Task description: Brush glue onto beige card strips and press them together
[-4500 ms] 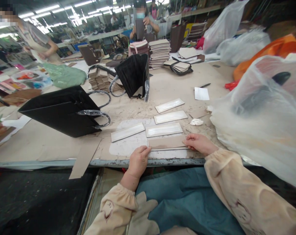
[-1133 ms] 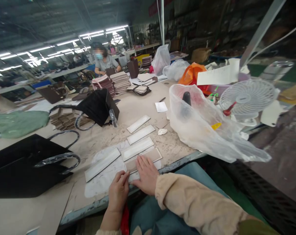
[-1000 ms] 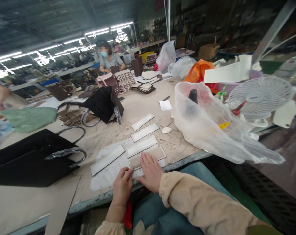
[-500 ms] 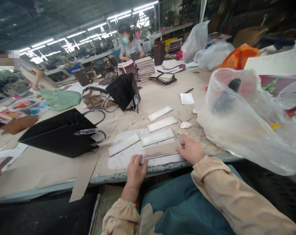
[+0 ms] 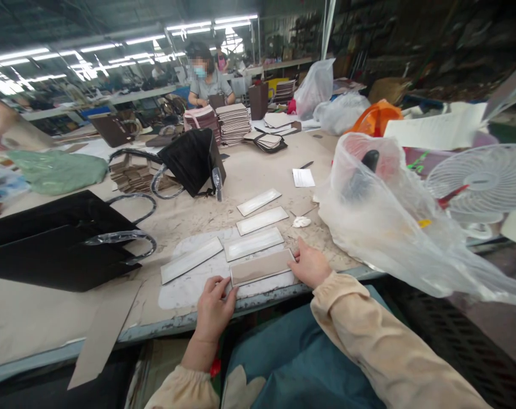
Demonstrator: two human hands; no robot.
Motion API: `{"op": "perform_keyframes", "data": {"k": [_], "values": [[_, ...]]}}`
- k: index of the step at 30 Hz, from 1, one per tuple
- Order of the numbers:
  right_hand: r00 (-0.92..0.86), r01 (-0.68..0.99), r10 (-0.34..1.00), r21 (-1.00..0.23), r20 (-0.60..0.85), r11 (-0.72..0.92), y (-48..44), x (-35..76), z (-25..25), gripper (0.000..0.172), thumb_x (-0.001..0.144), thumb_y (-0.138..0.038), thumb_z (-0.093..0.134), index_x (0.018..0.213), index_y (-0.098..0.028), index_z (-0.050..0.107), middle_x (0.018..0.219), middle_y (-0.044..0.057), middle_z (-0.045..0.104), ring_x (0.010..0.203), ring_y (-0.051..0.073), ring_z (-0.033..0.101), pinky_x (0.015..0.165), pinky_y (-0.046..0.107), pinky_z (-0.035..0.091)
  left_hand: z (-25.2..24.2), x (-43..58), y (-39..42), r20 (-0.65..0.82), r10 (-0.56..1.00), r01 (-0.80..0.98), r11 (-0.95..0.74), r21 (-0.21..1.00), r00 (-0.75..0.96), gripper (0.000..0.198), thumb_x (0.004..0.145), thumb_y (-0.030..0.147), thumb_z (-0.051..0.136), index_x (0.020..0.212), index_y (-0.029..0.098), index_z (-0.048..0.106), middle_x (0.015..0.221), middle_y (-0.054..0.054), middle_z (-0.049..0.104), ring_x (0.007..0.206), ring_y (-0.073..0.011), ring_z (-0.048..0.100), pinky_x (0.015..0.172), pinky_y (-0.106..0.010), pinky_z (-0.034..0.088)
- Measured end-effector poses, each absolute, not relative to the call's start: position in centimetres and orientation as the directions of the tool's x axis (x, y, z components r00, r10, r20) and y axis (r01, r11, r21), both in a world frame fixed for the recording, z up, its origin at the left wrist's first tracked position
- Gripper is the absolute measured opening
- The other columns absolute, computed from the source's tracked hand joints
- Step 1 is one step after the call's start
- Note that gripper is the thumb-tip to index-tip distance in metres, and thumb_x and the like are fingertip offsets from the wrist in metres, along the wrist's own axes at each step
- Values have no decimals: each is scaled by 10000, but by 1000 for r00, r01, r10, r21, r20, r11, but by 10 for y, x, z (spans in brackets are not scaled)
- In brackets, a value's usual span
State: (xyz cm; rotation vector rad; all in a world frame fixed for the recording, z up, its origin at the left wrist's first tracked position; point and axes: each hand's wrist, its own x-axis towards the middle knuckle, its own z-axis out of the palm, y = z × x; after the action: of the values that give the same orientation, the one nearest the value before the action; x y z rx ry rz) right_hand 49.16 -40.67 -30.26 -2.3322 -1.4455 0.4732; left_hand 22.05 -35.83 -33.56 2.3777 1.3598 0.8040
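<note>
A tan rectangular strip [image 5: 260,267] lies flat near the table's front edge. My left hand [image 5: 214,307] rests at its left end with fingers curled on the edge. My right hand [image 5: 309,264] presses on its right end, fingers together. Several pale strips [image 5: 253,243] lie in a row just beyond it, one more [image 5: 191,259] to the left.
A black handbag [image 5: 57,241] lies at the left and another [image 5: 193,160] stands further back. A large clear plastic bag [image 5: 381,210] fills the right side, with a white fan [image 5: 483,182] behind. Stacks of panels [image 5: 232,122] and a seated person [image 5: 207,79] are at the far end.
My right hand slid from the middle of the tan strip out to its right end. The left hand stayed at the left end. My view swung about.
</note>
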Motion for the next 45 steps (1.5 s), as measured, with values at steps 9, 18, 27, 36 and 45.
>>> {"op": "perform_keyframes", "data": {"k": [9,18,27,36,45], "values": [[408,793,904,-441,-127,-420,-407,492,-297,461,709,-275,566,1140,-139,474,826,42,662,745,189,601,620,271,385,-328,223,-357,274,912,680,-410,608,305,358,736,374,600,1032,173,608,903,-50,571,598,-103,542,655,-298,513],[404,805,908,-429,-108,-409,-408,490,-302,497,689,-354,594,1125,-138,493,879,64,642,778,206,588,633,287,394,-322,266,-396,-282,933,-350,193,917,-224,579,645,206,711,1151,218,429,1321,-151,402,1110,-239,539,784,-318,527],[319,761,944,-571,-84,-307,-410,489,-312,730,684,-328,599,1321,-84,341,947,100,618,837,215,577,717,309,431,-302,311,-379,-403,902,-609,234,758,-155,346,698,225,664,1003,187,506,1065,-97,584,926,-163,602,755,-291,514],[351,647,919,-755,177,-102,-413,494,-294,513,789,-496,493,1151,-135,538,1069,121,593,972,237,562,855,361,436,-258,305,-351,-141,972,-410,53,910,-188,576,616,207,724,1136,204,476,855,-21,628,683,-96,585,610,-203,456],[182,168,970,-977,161,130,-417,443,-262,356,854,-461,417,803,-183,633,696,5,610,686,161,549,621,264,444,-226,333,-371,-9,999,-328,21,944,37,383,621,272,731,929,164,531,747,13,641,607,-87,580,584,-191,440]]}}
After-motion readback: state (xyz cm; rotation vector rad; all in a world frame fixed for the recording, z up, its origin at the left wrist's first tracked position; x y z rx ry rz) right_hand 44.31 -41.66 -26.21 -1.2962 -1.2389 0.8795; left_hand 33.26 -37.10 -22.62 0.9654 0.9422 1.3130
